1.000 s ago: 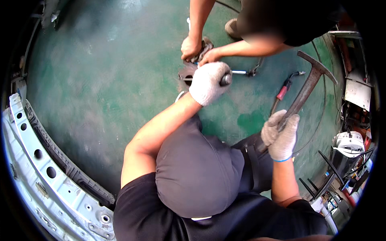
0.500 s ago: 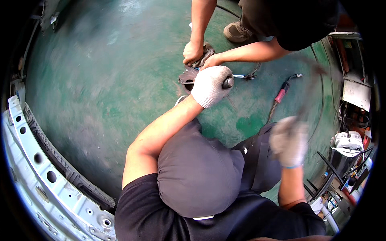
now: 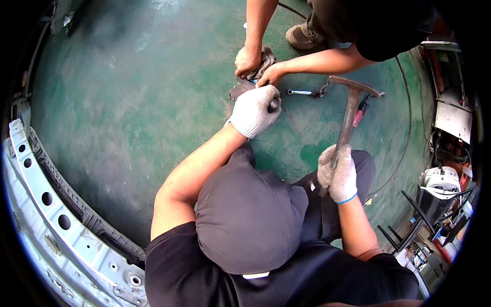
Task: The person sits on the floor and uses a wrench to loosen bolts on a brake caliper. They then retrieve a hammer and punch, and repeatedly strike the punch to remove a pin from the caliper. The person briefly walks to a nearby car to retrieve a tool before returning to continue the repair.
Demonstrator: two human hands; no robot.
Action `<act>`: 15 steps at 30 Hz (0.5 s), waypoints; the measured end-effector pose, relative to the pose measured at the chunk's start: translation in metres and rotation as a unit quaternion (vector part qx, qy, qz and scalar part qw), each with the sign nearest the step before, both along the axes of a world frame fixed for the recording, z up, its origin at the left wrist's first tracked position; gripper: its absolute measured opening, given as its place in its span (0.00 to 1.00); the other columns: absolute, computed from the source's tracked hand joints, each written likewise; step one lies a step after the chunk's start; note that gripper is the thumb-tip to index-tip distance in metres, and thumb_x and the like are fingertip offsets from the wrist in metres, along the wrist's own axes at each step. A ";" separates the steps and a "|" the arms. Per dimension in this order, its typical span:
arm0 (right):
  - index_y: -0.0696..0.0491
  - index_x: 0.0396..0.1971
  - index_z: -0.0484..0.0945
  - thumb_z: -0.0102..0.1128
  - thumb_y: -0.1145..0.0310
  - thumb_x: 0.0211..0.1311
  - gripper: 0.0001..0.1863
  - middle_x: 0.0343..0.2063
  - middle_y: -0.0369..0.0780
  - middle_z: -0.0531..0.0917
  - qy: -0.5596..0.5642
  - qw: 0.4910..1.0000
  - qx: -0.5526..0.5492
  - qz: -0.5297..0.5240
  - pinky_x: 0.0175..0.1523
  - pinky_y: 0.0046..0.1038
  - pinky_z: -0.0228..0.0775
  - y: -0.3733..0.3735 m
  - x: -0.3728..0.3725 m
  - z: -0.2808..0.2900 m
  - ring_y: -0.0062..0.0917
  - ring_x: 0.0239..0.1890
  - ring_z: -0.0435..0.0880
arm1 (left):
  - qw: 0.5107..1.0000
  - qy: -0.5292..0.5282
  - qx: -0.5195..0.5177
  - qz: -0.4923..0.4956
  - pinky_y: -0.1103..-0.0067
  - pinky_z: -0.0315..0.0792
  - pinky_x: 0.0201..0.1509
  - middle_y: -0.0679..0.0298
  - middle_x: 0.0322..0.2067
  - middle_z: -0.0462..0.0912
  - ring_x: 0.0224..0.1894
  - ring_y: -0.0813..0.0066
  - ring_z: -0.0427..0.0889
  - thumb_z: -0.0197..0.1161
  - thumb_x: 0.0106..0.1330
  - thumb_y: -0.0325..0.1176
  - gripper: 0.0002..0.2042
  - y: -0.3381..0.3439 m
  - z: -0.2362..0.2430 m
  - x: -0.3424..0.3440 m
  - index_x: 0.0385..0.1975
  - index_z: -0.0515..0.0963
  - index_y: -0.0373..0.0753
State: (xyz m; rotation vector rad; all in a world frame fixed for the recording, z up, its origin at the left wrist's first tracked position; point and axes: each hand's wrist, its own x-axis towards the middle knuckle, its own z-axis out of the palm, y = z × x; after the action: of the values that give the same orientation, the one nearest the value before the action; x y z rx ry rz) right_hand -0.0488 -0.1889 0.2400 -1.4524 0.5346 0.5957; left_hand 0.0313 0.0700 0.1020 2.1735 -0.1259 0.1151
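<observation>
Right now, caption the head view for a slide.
Gloved right hand holds a hammer; gloved left hand grips a tool beside a co-worker's hands.

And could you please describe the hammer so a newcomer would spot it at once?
From the large grey cap at lower middle, look up and right to the gloved right hand. It grips the hammer upright in the picture. The long crosswise head sets it apart from the short, shiny wrench to its left.

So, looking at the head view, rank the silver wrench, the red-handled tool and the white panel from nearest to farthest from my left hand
From your left hand, nearest first:
1. Silver wrench: just beyond it, to the right.
2. Red-handled tool: farther right, partly behind the hammer.
3. White panel: near the picture's right rim.
</observation>
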 end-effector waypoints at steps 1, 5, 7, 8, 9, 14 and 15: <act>0.57 0.33 0.77 0.41 0.28 0.78 0.41 0.13 0.32 0.67 0.023 1.000 -0.001 0.003 0.17 0.25 0.51 -0.009 0.006 0.002 0.18 0.11 0.61 | 1.000 -0.006 -0.003 -0.017 0.63 0.81 0.35 0.54 0.27 0.85 0.29 0.51 0.87 0.73 0.62 0.31 0.07 0.002 0.006 0.000 0.35 0.81 0.42; 0.55 0.34 0.76 0.43 0.32 0.80 0.36 0.12 0.31 0.64 0.047 0.997 0.058 -0.005 0.17 0.25 0.51 -0.043 0.014 0.002 0.18 0.11 0.60 | 1.000 0.021 -0.012 -0.009 0.62 0.82 0.38 0.55 0.31 0.87 0.33 0.50 0.88 0.70 0.60 0.30 0.08 0.029 0.009 -0.032 0.38 0.82 0.42; 0.53 0.34 0.75 0.48 0.37 0.81 0.31 0.12 0.31 0.63 0.043 0.993 0.107 -0.011 0.16 0.26 0.51 -0.052 0.018 0.005 0.19 0.10 0.59 | 0.989 0.066 -0.033 0.126 0.65 0.83 0.40 0.53 0.31 0.86 0.35 0.52 0.90 0.73 0.63 0.34 0.10 0.062 -0.018 -0.057 0.39 0.81 0.41; 0.53 0.34 0.75 0.53 0.41 0.80 0.28 0.12 0.31 0.64 0.055 0.990 0.127 -0.010 0.16 0.26 0.52 -0.056 0.022 0.008 0.19 0.10 0.60 | 0.966 0.139 -0.004 0.217 0.67 0.83 0.42 0.53 0.32 0.87 0.35 0.56 0.91 0.74 0.65 0.37 0.12 0.081 -0.025 -0.068 0.40 0.80 0.40; 0.54 0.34 0.74 0.56 0.42 0.79 0.27 0.12 0.32 0.64 0.053 0.994 0.094 0.018 0.16 0.26 0.53 -0.059 0.028 0.014 0.19 0.10 0.61 | 0.937 0.184 0.014 0.296 0.67 0.82 0.42 0.54 0.33 0.87 0.34 0.58 0.89 0.74 0.66 0.40 0.14 0.102 -0.039 -0.080 0.40 0.79 0.39; 0.58 0.39 0.78 0.59 0.61 0.71 0.13 0.16 0.33 0.73 0.154 0.964 -0.095 0.196 0.18 0.22 0.58 -0.073 0.074 0.031 0.19 0.12 0.68 | 0.844 0.338 0.134 0.393 0.62 0.80 0.52 0.51 0.40 0.87 0.42 0.52 0.87 0.72 0.66 0.47 0.19 0.186 -0.113 -0.162 0.46 0.80 0.40; 0.58 0.39 0.79 0.60 0.61 0.70 0.13 0.18 0.36 0.75 0.136 0.929 -0.204 0.276 0.21 0.25 0.63 -0.065 0.086 0.035 0.22 0.15 0.73 | 0.846 0.333 0.196 0.367 0.61 0.79 0.54 0.50 0.44 0.86 0.46 0.50 0.86 0.72 0.66 0.48 0.20 0.183 -0.112 -0.166 0.48 0.80 0.40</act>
State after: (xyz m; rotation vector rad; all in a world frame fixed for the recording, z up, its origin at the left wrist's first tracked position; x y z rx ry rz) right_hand 0.0375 -0.2540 0.2754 -1.9510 0.4790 1.1987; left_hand -0.1347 0.2530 -0.0101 2.4173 1.1802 -0.2641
